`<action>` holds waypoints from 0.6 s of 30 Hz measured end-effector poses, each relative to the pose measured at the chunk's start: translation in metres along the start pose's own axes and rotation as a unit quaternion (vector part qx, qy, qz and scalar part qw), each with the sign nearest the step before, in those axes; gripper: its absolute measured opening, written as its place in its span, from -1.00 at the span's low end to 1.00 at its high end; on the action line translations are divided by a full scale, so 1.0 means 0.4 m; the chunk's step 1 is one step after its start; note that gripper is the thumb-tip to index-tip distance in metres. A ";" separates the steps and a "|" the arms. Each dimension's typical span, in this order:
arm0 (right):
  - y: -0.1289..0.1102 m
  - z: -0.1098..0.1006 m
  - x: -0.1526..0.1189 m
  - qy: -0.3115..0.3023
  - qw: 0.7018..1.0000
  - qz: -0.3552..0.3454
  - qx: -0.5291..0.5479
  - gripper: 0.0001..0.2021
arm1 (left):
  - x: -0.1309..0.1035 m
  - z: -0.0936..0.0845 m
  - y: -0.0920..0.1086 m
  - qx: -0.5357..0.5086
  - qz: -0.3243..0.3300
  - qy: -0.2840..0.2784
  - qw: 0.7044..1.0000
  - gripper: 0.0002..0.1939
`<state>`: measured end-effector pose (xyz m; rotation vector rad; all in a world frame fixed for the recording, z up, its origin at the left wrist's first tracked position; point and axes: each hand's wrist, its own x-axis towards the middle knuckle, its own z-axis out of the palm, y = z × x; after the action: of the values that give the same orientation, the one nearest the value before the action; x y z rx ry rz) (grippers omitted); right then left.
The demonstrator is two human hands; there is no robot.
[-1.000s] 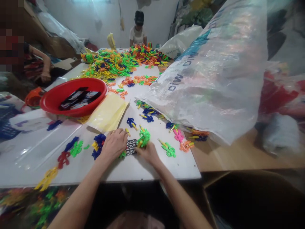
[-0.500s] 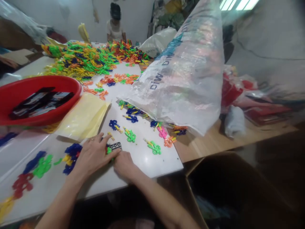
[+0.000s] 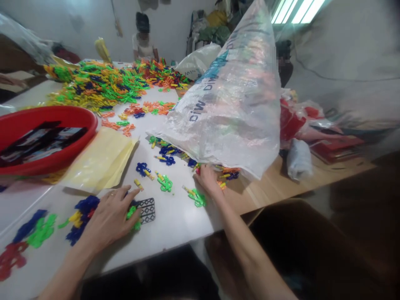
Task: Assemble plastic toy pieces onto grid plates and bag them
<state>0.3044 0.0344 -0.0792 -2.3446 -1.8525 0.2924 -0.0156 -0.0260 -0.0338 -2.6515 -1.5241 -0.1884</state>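
Left hand spread across green toy, beside black grid on surface; best held light. Right hand at pink toy, near bag; grip unclear; pinch single piece cleanly.

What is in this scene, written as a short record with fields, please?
Left hand: spread, over a green piece, beside a black lattice
Right hand: at the lower edge of a large bag; grip hidden
Basin: red, holds dark packets
Far side: heap of coloured pieces, person behind
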 end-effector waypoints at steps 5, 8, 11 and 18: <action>-0.056 0.025 0.020 -0.042 0.990 -0.124 0.056 -0.73 | -0.018 -0.009 0.010 0.001 0.028 -0.011 1.000 -0.51; -0.023 0.009 0.030 -0.049 0.982 -0.176 0.052 -0.76 | -0.024 -0.004 0.008 -0.002 0.031 -0.011 0.999 -0.51; -0.010 0.004 0.036 -0.027 0.978 -0.207 0.026 -0.74 | -0.028 0.001 -0.001 -0.002 0.040 -0.003 0.999 -0.51; -0.062 0.009 0.080 -0.013 0.948 -0.300 -0.104 -0.77 | -0.008 -0.043 0.053 -0.002 0.064 0.107 0.992 -0.56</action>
<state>0.2872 0.0711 -0.0790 -1.7532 -2.5931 0.0548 -0.0001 -0.0414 -0.0173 -2.6197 -1.2868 -0.4500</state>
